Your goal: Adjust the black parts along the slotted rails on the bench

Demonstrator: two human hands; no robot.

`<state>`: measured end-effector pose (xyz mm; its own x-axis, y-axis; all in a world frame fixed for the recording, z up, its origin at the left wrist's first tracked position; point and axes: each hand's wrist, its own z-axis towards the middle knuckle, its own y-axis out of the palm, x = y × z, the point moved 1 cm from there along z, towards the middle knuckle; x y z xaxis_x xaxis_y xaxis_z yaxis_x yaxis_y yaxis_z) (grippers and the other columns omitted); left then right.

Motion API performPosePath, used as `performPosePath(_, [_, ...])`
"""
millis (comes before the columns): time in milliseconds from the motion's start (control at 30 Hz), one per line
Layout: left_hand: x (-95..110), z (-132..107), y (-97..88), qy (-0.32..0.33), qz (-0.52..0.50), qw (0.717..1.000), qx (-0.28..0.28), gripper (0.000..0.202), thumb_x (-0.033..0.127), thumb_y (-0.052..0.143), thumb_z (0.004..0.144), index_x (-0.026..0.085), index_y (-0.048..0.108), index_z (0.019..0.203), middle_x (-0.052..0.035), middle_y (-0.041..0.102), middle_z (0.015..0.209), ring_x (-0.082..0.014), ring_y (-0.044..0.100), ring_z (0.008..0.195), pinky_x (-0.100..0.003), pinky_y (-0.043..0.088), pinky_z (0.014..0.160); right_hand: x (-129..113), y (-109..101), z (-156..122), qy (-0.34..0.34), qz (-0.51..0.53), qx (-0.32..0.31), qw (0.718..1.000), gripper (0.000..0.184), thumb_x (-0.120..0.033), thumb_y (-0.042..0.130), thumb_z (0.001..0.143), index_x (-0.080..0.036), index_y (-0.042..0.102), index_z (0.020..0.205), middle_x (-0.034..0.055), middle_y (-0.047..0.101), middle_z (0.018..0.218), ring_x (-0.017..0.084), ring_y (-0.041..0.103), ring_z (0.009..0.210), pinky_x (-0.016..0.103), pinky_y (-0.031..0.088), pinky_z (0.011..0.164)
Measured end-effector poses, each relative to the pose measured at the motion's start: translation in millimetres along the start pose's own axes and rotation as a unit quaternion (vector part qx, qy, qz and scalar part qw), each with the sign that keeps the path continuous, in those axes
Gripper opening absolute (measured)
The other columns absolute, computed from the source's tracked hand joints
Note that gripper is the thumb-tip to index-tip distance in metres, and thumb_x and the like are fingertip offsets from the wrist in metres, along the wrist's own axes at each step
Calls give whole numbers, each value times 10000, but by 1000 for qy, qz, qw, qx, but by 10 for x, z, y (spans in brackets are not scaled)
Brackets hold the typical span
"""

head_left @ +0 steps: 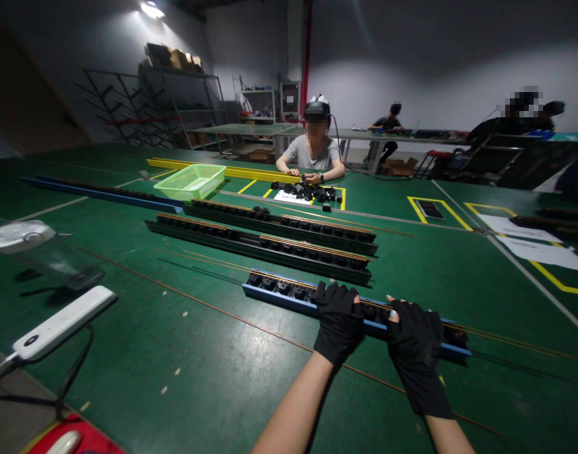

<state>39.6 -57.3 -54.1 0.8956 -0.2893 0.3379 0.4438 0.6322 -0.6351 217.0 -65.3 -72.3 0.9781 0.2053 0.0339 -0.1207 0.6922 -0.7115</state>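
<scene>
A blue channel rail [279, 295] lies across the table in front of me, with a row of black parts [298, 290] inside it. Thin copper-coloured rods [497, 339] run lengthwise over these parts and stick out past both ends. My left hand [338, 318], in a black fingerless glove, is wrapped over the middle of the rail. Further right, my right hand [414, 340] in a matching glove grips the same rail, its thumb on the near side. Most of the fingertips are hidden behind the rail. A single long rod [251, 323] rests on the table nearer to me.
Two black rails [270, 252] with rods lie beyond, and another blue rail [104, 197] is at left. A green basket [190, 183], a yellow rail [255, 173] and black pieces [312, 191] are near a seated person [312, 148]. At left lies a white power strip [64, 321].
</scene>
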Motion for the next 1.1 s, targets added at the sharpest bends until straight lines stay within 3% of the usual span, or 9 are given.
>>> performPosePath(467, [-12,-2,26,3,-4,1000,19,115,233,557,890,251,669,908,-15,694,853,-221,610,965,-493,289,1108,3,-10,2,-8,-7,0,1000,349,-292,377,983,-189,655,1167,88,687,1039,246,544,1000,429,306,999])
performPosePath(1100, [2,4,-19,5,11,1000,-4,126,236,555,882,243,673,926,-22,689,879,-222,606,977,-495,295,1117,12,11,-8,-1,10,-4,1000,366,-301,362,978,-194,656,1168,87,688,1045,247,542,997,438,300,1001])
